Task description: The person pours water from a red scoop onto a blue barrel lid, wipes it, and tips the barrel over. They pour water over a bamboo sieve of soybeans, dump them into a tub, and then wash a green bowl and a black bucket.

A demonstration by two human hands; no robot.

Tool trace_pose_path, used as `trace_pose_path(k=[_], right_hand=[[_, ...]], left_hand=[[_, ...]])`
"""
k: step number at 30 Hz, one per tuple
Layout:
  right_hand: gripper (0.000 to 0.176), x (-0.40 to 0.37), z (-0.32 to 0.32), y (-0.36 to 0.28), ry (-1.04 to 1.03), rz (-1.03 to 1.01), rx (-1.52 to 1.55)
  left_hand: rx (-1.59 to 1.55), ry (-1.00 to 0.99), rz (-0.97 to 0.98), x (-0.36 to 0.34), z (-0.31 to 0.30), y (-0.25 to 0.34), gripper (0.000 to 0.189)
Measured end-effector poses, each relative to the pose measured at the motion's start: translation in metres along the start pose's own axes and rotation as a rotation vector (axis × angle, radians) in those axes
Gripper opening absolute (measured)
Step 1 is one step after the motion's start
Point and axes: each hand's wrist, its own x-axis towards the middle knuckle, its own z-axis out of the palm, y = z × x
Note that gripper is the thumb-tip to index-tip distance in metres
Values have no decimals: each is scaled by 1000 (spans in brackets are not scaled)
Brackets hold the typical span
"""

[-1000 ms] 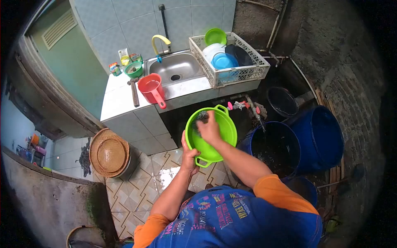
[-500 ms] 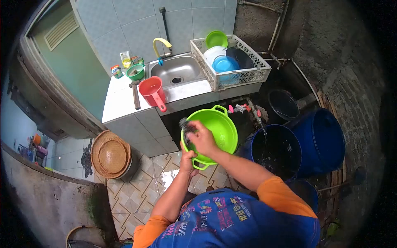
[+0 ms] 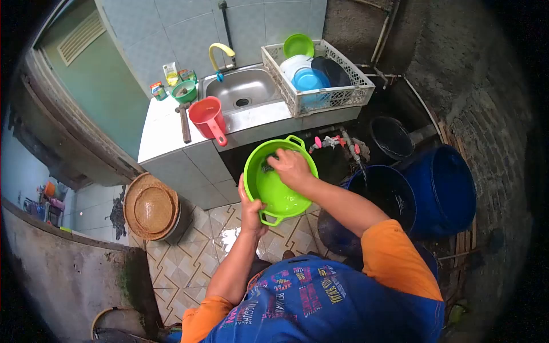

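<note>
A bright green two-handled basin (image 3: 274,194) is tilted in front of me, its inside facing up. My left hand (image 3: 250,212) is closed on the basin's near left side, with the thumb over the rim. Inside the basin, my right hand (image 3: 293,169) presses a dark grey scrubbing pad (image 3: 266,166) against the far wall. Its fingers are curled over the pad and hide most of it. Wet spots shine on the basin's bottom.
A red dipper (image 3: 208,114) and a hammer (image 3: 185,123) lie on the counter beside the steel sink (image 3: 243,86). A white crate (image 3: 337,102) holds dishes. Water runs from a tap (image 3: 360,159) into a blue drum (image 3: 380,171). Woven trays (image 3: 154,208) stand at left.
My right hand has moved with the pad from the basin's left wall to its far wall. The basin has shifted slightly left and up in view.
</note>
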Motion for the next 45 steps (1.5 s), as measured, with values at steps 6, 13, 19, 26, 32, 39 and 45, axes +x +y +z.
trace_pose_path(k=[6, 13, 19, 26, 32, 39, 45], right_hand=[[24, -34, 9, -39, -444, 146, 528], [28, -9, -1, -16, -199, 110, 95], [29, -26, 10, -62, -635, 408, 983], [28, -32, -26, -33, -681, 62, 247], [28, -38, -8, -46, -577, 197, 1046], [27, -42, -14, -54, -534, 206, 985], [26, -46, -8, -51, -540, 71, 844]], left_hand=[[130, 33, 77, 5, -18, -14, 97], [135, -43, 106, -10, 1, 16, 97], [310, 6, 219, -2, -7, 3, 97], [241, 57, 277, -3, -13, 18, 91], [163, 94, 264, -5, -11, 15, 89], [193, 31, 249, -9, -13, 8, 91], [361, 36, 352, -5, -30, 4, 90]])
